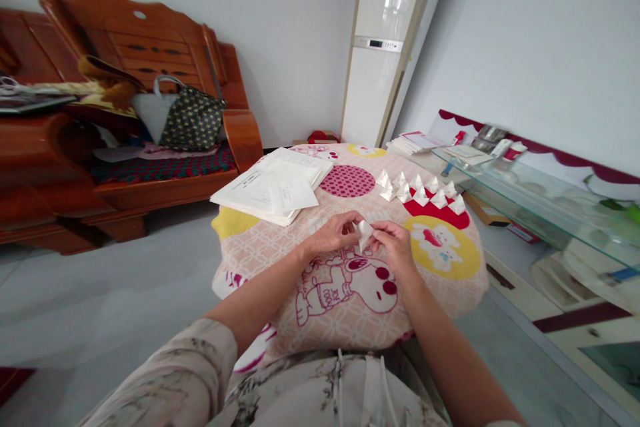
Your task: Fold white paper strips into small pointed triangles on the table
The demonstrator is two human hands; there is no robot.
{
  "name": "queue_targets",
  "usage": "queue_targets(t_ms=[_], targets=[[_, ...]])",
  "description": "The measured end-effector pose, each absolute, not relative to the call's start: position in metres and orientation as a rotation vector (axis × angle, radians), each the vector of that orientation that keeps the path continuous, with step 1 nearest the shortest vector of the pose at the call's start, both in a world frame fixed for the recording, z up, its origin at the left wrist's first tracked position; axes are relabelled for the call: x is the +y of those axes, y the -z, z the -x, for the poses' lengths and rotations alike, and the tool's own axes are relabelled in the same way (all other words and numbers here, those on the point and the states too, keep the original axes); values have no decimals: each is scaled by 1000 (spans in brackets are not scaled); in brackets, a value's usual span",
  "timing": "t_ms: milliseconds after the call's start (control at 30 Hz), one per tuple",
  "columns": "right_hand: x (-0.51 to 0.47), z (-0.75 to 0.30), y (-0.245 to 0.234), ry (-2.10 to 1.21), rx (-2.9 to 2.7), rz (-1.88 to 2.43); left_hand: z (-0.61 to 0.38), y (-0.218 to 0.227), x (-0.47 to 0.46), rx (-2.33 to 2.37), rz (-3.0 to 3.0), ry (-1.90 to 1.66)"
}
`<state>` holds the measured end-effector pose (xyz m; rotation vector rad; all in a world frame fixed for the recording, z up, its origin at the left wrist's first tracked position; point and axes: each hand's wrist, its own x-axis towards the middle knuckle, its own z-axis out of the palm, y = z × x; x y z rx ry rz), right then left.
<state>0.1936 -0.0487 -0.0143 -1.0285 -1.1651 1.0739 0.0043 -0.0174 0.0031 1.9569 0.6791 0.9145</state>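
Note:
Between my two hands, just above the cloth-covered table (280,247), is a small piece of folded white paper (365,235). My left hand (340,232) pinches its left side with thumb and fingers. On the other side, my right hand (394,243) grips the right edge of the same paper, its fingers curled. Beyond my right hand stand several small white folded paper shapes (421,195) with pointed tips, set close together in rows. To the left of my hands lies a stack of printed white paper sheets (265,183), with a smaller sheet (293,192) on top.
A glass-topped cabinet (540,193) runs along the right, bearing papers (413,142), metal tins and a red-and-white cup. At the left is a wooden sofa (150,47) with a patterned bag (194,119) on it. A tall white air conditioner (377,80) stands behind the table.

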Motion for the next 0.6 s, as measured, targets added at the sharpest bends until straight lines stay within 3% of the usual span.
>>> queue_targets(t_ms=[600], targets=[[-57, -197, 8, -1216, -1330, 964, -8, 3, -13, 614, -1760, -863]])
